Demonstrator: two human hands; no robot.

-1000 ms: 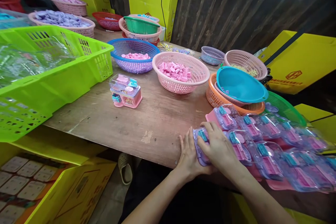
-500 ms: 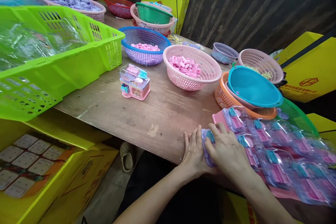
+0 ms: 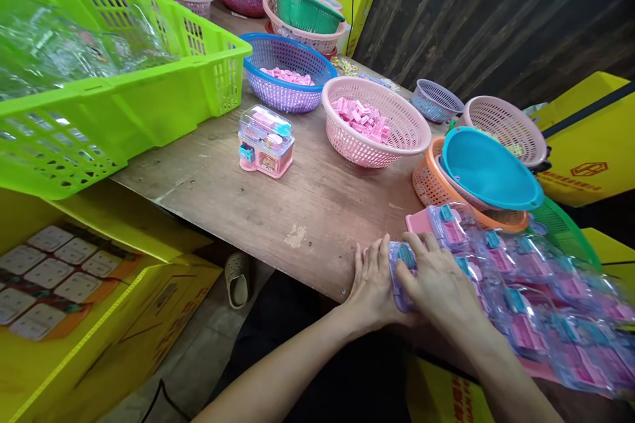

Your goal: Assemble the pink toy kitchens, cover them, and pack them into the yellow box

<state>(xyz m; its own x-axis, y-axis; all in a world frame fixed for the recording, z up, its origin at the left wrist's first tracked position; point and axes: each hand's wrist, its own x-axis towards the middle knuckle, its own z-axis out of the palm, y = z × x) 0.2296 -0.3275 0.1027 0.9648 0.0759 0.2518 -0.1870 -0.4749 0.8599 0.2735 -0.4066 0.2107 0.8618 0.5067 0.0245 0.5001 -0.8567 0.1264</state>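
At the front edge of the table, my left hand (image 3: 373,281) is wrapped round the left side of a small purple plastic toy case (image 3: 401,301) with a teal piece on it. My right hand (image 3: 439,281) lies over the same toy case from the right, fingers bent on its top by the teal piece. Much of the case is hidden under both hands. Right beside them stand several similar clear-lidded toy cases (image 3: 526,330) with pink and teal parts. A single pink toy case (image 3: 268,145) with a clear lid stands farther left on the table.
A green crate (image 3: 198,73) of clear plastic parts stands at the left. Behind are a pink basket (image 3: 352,145) and a blue basket (image 3: 282,99) with pink pieces. Stacked baskets, with a teal bowl (image 3: 489,162) on top, stand right. A yellow carton (image 3: 149,317) sits below left.
The view has shifted slightly, so the table things appear a little farther right. Both hands stay on the purple toy case with nearly the same hold.
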